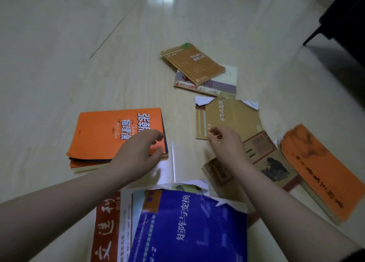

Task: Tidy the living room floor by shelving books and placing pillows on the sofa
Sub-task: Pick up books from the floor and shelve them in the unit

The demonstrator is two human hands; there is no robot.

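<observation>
Head view: blue book [189, 228] partly off-frame.

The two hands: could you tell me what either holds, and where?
Nothing: left hand hovers over the orange book, right hand over the tan book.

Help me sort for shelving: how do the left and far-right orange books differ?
The left orange book has a bright, clean cover with large white characters; the right orange book looks worn and smudged, with dark characters. The left one tops a stack, under the left hand; no hand is over the right one. Both lie cover up.
</observation>
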